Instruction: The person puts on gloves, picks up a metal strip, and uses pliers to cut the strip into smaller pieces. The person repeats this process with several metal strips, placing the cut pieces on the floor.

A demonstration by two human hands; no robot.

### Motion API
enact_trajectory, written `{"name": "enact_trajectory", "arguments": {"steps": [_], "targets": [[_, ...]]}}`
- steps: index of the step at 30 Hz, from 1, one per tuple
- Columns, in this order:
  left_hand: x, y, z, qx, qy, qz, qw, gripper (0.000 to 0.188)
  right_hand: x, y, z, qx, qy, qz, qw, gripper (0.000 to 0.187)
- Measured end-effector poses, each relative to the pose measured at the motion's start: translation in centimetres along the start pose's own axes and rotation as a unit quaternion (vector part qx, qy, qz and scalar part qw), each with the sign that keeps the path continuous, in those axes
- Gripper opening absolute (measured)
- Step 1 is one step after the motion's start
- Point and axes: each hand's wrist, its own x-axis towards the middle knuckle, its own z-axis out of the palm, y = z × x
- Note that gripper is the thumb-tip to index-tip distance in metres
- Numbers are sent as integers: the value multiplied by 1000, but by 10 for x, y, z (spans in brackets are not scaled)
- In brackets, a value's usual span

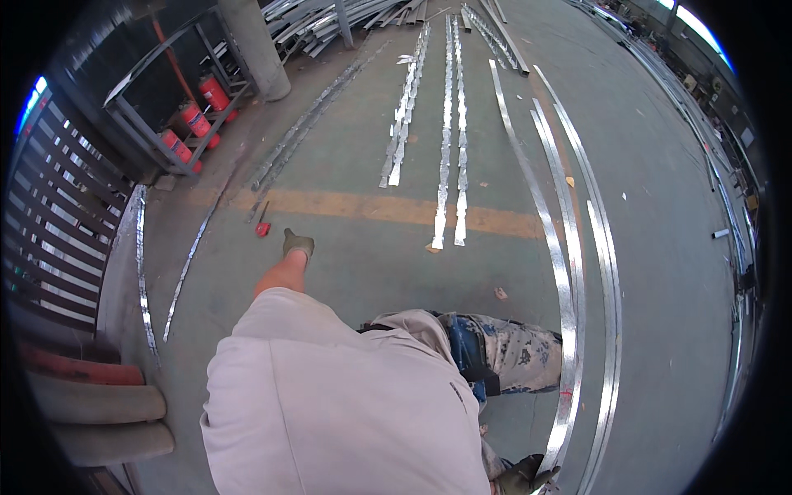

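My left hand (299,245), in a greenish-grey glove, hangs over the floor with its thumb apart from the other fingers and nothing seen in it. A small red tape measure (262,229) lies on the floor just to its left. Low in the picture, my right hand (521,476) wears a dark glove and grips the near end of a long shiny metal strip (564,363). The picture's lower edge cuts off part of that hand. The strip has a red mark and curves away past my camouflage-patterned trousers (520,355).
More metal strips (608,280) lie to the right. Ahead are jagged-edged metal strips (445,140), and thin ones (142,264) lie at left. Red fire extinguishers (196,120) stand in a metal rack beside a concrete column (257,49). A slatted barrier (62,206) borders the left.
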Motion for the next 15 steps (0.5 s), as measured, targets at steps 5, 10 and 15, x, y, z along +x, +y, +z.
{"name": "enact_trajectory", "arguments": {"steps": [5, 10, 15], "targets": [[-13, 52, 15, -47, -78, 27, 995, 89, -6, 5, -2, -104, 81, -65, 989, 21], [-1, 70, 23, -21, -54, 88, 994, 88, 17, -1, -34, -106, 46, -48, 992, 24], [-16, 91, 36, -22, -74, 117, 990, 86, 22, -5, -43, -107, 54, -51, 991, 31]]}}
